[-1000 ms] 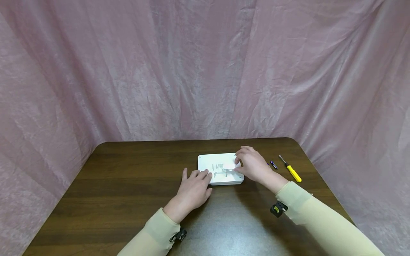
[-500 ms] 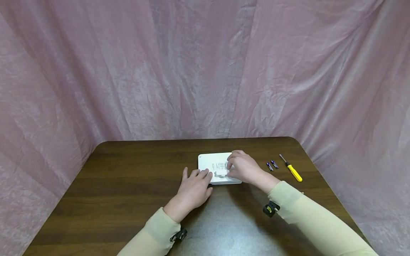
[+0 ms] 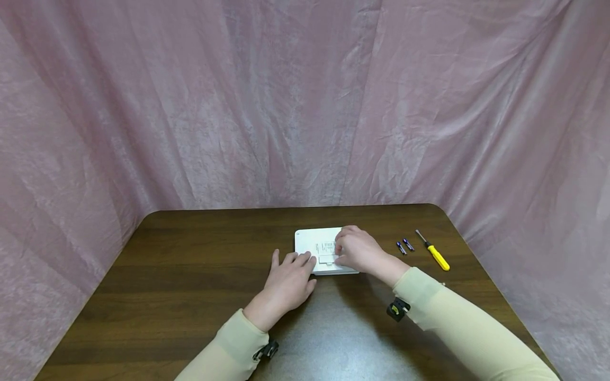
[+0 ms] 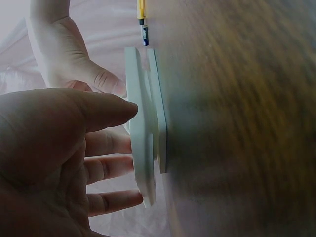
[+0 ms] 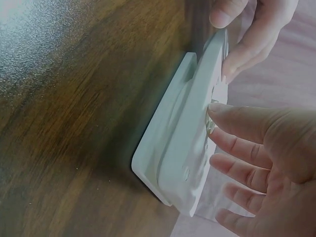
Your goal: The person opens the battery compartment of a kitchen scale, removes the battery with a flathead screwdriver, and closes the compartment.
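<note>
A white, flat, two-layered device [image 3: 306, 239], which looks like a kitchen scale, lies on the table with its printed underside up. My left hand [image 3: 287, 283] rests on its near left corner with the fingers fairly straight; in the left wrist view the thumb touches the device's edge. With thumb and index finger, my right hand [image 3: 361, 252] pinches a small white battery cover [image 3: 327, 260] at the compartment in the underside. The right wrist view shows that pinch at the compartment [image 5: 211, 121], the other fingers loosely bent. My right fingers hide part of the cover and the device's right side.
Two small purple-and-silver batteries [image 3: 405, 245] lie right of the device. Beyond them is a yellow-handled screwdriver [image 3: 437, 257]. The brown wooden table [image 3: 200, 275] has its far edge against a pink curtain [image 3: 305, 106].
My right hand has moved left over the device, bringing the battery cover from a tilted position down onto the compartment. Both batteries have come into full view. My left hand has stayed put.
</note>
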Demonstrator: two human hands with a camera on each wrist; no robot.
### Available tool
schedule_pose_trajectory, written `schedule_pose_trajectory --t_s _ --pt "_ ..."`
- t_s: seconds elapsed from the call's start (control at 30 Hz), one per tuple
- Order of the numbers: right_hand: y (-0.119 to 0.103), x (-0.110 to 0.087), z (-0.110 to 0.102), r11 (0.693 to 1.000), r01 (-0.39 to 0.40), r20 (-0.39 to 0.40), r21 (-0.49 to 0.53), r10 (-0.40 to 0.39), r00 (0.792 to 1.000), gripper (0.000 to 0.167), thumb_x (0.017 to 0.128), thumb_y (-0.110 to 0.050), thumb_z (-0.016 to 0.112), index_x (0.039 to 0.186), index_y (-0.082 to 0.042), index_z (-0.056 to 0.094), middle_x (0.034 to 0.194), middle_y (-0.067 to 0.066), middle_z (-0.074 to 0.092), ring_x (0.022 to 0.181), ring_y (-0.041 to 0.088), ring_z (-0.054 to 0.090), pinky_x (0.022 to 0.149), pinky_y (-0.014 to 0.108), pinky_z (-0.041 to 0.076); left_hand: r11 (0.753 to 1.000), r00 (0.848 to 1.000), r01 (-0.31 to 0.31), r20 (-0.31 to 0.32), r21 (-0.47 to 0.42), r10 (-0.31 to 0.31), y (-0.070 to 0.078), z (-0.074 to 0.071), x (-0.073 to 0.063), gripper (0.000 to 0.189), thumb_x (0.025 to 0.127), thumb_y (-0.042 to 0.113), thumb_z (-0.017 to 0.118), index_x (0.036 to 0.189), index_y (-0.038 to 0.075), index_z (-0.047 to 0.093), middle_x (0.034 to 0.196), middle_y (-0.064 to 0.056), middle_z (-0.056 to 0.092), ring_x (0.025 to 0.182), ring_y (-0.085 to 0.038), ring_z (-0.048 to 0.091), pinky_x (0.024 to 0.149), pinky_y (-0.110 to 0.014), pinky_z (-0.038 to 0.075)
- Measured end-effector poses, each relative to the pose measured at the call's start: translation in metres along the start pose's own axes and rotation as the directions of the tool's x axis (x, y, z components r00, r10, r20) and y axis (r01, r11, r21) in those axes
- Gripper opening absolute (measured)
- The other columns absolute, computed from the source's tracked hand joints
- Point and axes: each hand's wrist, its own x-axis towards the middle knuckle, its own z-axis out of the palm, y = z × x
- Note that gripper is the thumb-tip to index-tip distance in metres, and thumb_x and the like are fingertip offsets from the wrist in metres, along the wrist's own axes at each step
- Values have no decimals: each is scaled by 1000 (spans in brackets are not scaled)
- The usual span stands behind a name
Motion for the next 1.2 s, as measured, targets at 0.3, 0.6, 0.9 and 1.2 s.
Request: schedule_pose_trajectory --t_s 0.3,0.6,0.9,1.2 --pt "-4 2 -3 1000 7 9 -28 -6 1000 17 90 -19 94 85 -13 79 121 10 75 132 39 61 107 56 53 1000 1000 -7 -6 3 7 1 -1 -1 54 107 37 76 155 15 65 160 -5 60 143 -34 56 121 -76 30" --pt "-2 4 1 999 -33 14 -17 33 999 16 90 -20 94 88 -13 80 120 8 76 132 38 62 107 55 53 1000 1000 -9 -13 10 9 1 1 -2 54 107 38 76 154 14 66 159 -5 60 141 -33 57 121 -75 31" --pt "8 1 5 997 -40 -22 70 42 999 21 90 -25 95 98 -12 81 123 9 76 137 40 59 111 55 51 1000 1000 -12 -8 -1 12 1 1 -2 54 108 38 75 155 14 65 160 -5 60 143 -34 56 121 -76 30" --pt "13 -12 23 995 -91 -103 49 95 990 72 103 -45 80 152 4 61 162 30 50 156 53 37 125 70 31 1000 1000 -4 -3 2 4 1 1 0 55 107 38 75 156 14 64 161 -5 59 144 -35 56 122 -77 29"
